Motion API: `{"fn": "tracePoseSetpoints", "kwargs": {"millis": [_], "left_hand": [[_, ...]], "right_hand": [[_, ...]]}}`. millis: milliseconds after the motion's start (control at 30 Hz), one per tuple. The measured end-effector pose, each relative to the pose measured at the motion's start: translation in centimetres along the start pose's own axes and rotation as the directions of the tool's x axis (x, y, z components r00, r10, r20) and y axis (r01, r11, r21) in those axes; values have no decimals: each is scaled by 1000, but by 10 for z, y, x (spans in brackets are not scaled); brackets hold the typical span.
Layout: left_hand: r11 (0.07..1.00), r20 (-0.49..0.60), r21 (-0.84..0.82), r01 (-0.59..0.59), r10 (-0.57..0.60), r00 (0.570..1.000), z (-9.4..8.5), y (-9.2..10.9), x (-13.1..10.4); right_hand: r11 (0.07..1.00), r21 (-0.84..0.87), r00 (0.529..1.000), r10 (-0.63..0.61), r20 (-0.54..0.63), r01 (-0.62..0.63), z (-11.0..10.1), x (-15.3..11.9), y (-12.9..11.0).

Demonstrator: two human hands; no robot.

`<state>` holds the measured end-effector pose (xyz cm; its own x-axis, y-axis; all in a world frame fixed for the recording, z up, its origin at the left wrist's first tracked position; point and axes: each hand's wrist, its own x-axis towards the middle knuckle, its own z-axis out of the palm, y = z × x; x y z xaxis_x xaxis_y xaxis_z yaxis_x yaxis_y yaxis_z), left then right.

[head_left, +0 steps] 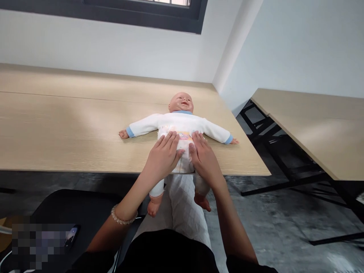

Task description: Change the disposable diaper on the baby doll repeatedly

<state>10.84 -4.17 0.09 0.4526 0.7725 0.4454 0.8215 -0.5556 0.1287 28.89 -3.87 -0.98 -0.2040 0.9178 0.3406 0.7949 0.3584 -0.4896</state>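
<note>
A baby doll (pixel 182 119) in a white outfit with blue cuffs and collar lies on its back at the table's front edge. Its head points to the wall, its arms are spread, and its lower legs hang over the edge. Around its waist is a white diaper (pixel 184 161) with a coloured print at the front. My left hand (pixel 165 153) lies flat on the diaper's left side, fingers stretched out. On the right side, my right hand (pixel 205 157) rests the same way. The printed band shows between both hands.
The doll lies near the right end of a light wooden table (pixel 71 132). A second table (pixel 321 129) with black folding legs stands at the right. At lower left is a black chair (pixel 82 204) with a phone (pixel 71 237) on it.
</note>
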Motion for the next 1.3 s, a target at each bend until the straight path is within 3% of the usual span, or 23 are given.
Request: {"fn": "tracePoseSetpoints", "kwargs": {"millis": [233,300,367,467,533,600,667,733,833,933,1000,1067,1133,1200,1300], "left_hand": [[997,14,-62,38,-37,999,2,0,-2],[985,17,-162,62,-60,998,0,-1,-2],[925,18,-367,94,-94,995,-5,-7,-4],[679,-1,-706,201,-284,959,-10,-25,-9],[507,7,-813,285,-481,877,-11,-43,-11],[351,106,-855,382,-604,790,-10,-62,-10],[138,318,-866,481,-591,741,-8,-77,-6],[-72,501,-840,538,-483,718,-5,-86,2],[-218,578,-814,539,-395,714,0,-87,13],[-146,509,-854,499,-437,742,6,-74,16],[32,351,-898,438,-547,760,5,-60,12],[310,101,-877,368,-630,770,-1,-44,1],[606,-147,-740,291,-568,810,-12,-28,-16],[819,-286,-534,211,-409,866,-21,-14,-36],[909,-274,-364,201,-311,910,-25,1,-62]], "right_hand": [[1000,-10,1000,-9,5,9,0,1,-6],[999,46,1000,2,2,-2,-3,0,-4],[987,157,1000,16,-1,-16,-9,-2,0],[929,359,990,123,-69,-91,-21,-3,15],[862,478,959,255,-122,-168,-26,0,30],[758,603,922,375,-94,-247,-28,8,45],[610,720,898,437,42,-331,-27,19,55],[476,783,877,447,177,-400,-26,29,59],[379,820,859,452,241,-429,-24,38,55],[393,817,849,488,202,-421,-22,34,46],[516,779,864,499,65,-357,-25,25,38],[718,655,904,409,-123,-235,-32,8,28],[891,444,947,217,-235,-94,-40,-14,17],[971,240,948,56,-315,23,-45,-38,7],[996,2,954,-84,-289,89,-40,-68,-4]]}}
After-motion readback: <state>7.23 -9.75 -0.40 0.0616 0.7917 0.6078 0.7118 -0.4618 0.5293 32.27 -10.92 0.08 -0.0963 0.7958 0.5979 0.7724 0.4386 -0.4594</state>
